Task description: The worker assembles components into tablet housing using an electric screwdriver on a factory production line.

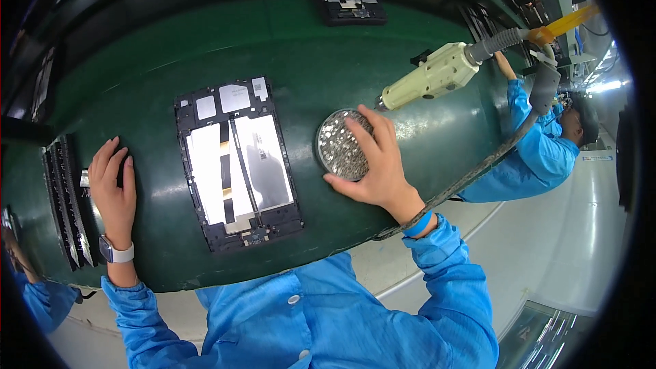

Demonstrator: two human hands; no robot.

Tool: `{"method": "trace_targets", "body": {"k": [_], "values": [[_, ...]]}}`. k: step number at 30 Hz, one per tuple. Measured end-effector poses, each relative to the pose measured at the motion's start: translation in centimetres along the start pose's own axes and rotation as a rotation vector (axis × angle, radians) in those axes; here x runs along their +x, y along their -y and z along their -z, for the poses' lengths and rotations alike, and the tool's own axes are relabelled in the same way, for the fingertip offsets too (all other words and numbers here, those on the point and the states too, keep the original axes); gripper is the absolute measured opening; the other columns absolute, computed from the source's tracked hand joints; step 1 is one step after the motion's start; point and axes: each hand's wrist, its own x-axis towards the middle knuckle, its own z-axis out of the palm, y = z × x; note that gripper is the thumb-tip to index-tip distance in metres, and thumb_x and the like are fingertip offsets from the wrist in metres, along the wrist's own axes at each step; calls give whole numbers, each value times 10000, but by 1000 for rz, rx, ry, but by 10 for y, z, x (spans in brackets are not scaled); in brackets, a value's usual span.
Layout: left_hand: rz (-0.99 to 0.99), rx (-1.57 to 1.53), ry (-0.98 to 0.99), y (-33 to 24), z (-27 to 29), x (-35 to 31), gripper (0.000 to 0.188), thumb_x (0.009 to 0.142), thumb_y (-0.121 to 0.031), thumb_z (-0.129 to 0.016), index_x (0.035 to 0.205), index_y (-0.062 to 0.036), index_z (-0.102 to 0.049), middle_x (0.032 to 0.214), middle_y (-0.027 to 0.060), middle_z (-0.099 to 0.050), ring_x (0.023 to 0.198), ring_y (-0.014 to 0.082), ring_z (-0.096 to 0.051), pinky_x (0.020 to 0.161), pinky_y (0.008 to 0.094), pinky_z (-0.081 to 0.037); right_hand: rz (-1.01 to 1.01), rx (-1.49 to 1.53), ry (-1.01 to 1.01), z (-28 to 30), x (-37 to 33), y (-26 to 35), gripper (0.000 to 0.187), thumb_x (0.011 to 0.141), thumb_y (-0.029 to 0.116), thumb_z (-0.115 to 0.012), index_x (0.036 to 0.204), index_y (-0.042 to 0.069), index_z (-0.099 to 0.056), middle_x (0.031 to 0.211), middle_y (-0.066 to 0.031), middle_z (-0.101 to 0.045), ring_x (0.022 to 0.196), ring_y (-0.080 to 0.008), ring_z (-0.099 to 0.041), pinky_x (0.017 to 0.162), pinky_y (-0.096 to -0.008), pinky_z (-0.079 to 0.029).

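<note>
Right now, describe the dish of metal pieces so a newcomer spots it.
On the green bench, look right of the opened tablet. The round dish sits partly beneath the right hand. Its circular outline and shiny metal pieces set it apart from tablet and power screwdriver.

The person wore a bright blue coat (pixel 342 331), thin and creased, with a faint sheen. Round, whitish buttons (pixel 294 299) ran down its front. The left sleeve (pixel 147 321) and right sleeve (pixel 454 287) were long, rumpled and of the same blue, bunching in folds toward the ends. On the left arm was a watch (pixel 106 249) with a dark, rounded rectangular face and a pale strap (pixel 124 255). A plain blue band (pixel 417 225) circled the right wrist (pixel 404 206).
</note>
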Motion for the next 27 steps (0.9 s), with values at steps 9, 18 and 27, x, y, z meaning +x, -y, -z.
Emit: {"method": "trace_targets", "body": {"k": [9, 18, 27], "values": [[-6, -6, 38, 0, 2, -4, 191, 927, -70, -614, 1088, 18, -668, 1303, 128, -626, 1218, 329, -569, 1049, 401, -419, 29, -186, 319, 15, -29, 25, 712, 831, 493, -672, 1420, 126, -515, 1541, -168, -388, 1458, -352, -318, 1161, -608, -130], [-7, -2, 31, 6, 1, -6, 190, 933, -76, -613, 1090, 14, -670, 1311, 125, -622, 1222, 321, -569, 1054, 395, -413, 43, -239, 306, 13, -25, 14, 673, 832, 445, -687, 1415, 156, -515, 1523, -191, -402, 1442, -358, -344, 1150, -620, -159], [4, -8, 45, 4, 2, -5, 178, 916, -65, -632, 1074, 6, -672, 1287, 124, -632, 1216, 319, -573, 1051, 396, -419, 176, -198, 310, 5, -14, 21, 589, 834, 381, -685, 1365, 160, -563, 1505, -159, -438, 1420, -344, -386, 1168, -604, -133]]}}
